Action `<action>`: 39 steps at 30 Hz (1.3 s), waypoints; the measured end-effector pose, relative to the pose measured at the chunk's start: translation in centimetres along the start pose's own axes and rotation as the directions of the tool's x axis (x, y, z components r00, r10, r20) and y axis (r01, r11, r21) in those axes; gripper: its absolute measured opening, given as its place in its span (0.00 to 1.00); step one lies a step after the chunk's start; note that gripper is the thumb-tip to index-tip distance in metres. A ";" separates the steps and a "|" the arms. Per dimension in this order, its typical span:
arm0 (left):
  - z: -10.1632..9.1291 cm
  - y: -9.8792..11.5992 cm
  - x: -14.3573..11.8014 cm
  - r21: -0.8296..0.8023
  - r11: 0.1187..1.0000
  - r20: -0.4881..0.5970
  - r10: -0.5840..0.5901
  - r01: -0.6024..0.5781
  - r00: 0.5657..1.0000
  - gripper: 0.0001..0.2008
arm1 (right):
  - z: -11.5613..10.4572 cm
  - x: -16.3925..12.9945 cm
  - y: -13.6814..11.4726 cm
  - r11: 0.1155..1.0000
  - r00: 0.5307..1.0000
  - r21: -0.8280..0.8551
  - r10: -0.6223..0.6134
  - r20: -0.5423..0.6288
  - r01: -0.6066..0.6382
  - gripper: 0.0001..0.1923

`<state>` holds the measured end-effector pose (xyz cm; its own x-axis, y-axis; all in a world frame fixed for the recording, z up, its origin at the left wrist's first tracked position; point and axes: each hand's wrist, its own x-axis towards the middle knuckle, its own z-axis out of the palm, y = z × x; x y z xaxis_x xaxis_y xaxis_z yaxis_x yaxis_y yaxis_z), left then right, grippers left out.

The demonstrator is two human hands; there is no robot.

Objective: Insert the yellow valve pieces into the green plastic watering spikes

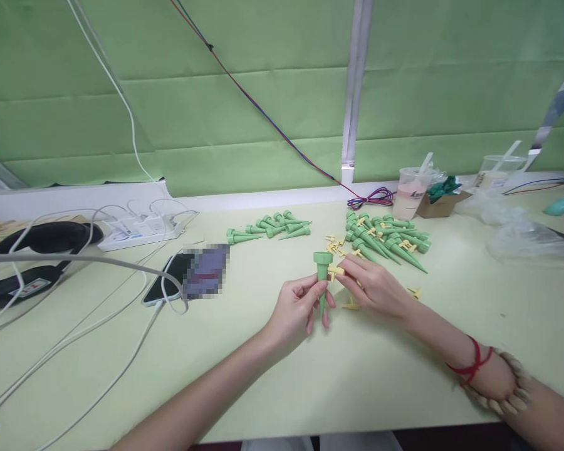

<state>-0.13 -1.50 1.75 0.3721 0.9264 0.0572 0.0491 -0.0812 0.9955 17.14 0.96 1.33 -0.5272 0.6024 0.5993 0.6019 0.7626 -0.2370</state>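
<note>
Upright in my left hand (301, 304) is a green plastic watering spike (323, 266), its wide cap on top and its point downward. My left thumb and fingers are closed round its shaft. Between the thumb and fingers of my right hand (371, 285) is a small yellow valve (334, 271), held against or very close to the spike's side; whether they touch I cannot tell. A few loose yellow valves (336, 244) lie just behind the hands. Another yellow piece (351, 304) lies on the table below my right hand, partly hidden.
Green spikes lie in a group (270, 227) at back left and a bigger pile (385, 235) with yellow pieces at back right. Two drink cups (408, 193), a small cardboard box (439, 205) and plastic bags stand beyond. Leftward are a phone (169, 279), cables, a power strip (141, 232) and headphones (42, 235).
</note>
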 end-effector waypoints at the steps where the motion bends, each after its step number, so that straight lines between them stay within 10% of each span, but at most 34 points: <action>1: 0.0 0.0 0.0 0.013 1.000 -0.005 0.014 -0.014 1.000 0.16 | 0.0 0.0 -0.1 0.999 1.000 0.039 0.014 -0.005 -0.014 0.13; 7: -0.5 -0.4 -0.2 0.181 0.977 -0.084 0.130 -0.113 0.988 0.14 | 0.4 -0.4 -1.6 0.861 0.962 0.433 0.266 0.066 -0.268 0.16; 15: -0.4 -0.6 -0.2 0.263 0.954 -0.133 0.184 -0.144 0.974 0.13 | 0.9 -0.3 -2.6 0.335 0.877 0.833 0.361 0.318 -0.440 0.18; 22: -0.2 -0.4 -0.2 0.156 0.984 -0.179 0.115 -0.088 0.977 0.16 | 0.3 -0.1 -1.8 0.582 0.884 0.687 0.420 0.204 -0.435 0.16; 31: 0.0 -1.7 -0.1 0.382 0.918 -0.065 0.138 -0.103 0.988 0.17 | 0.6 0.8 -0.9 0.520 0.819 0.686 0.537 0.201 -0.509 0.18; 35: -0.6 -1.5 0.2 0.451 0.891 -0.169 0.154 -0.063 0.973 0.20 | -1.9 1.0 2.8 0.736 0.728 0.163 0.676 -0.115 -0.658 0.19; 39: -1.7 -2.1 0.9 0.568 0.821 -0.201 0.212 -0.062 0.957 0.18 | -3.0 0.0 6.5 0.651 0.719 -0.320 0.671 -0.181 -0.688 0.22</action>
<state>-1.51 0.17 -0.12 0.1802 0.9428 0.2806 0.5433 -0.3332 0.7706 22.82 5.21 2.06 0.1335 0.9022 0.4102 0.9468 0.0061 -0.3217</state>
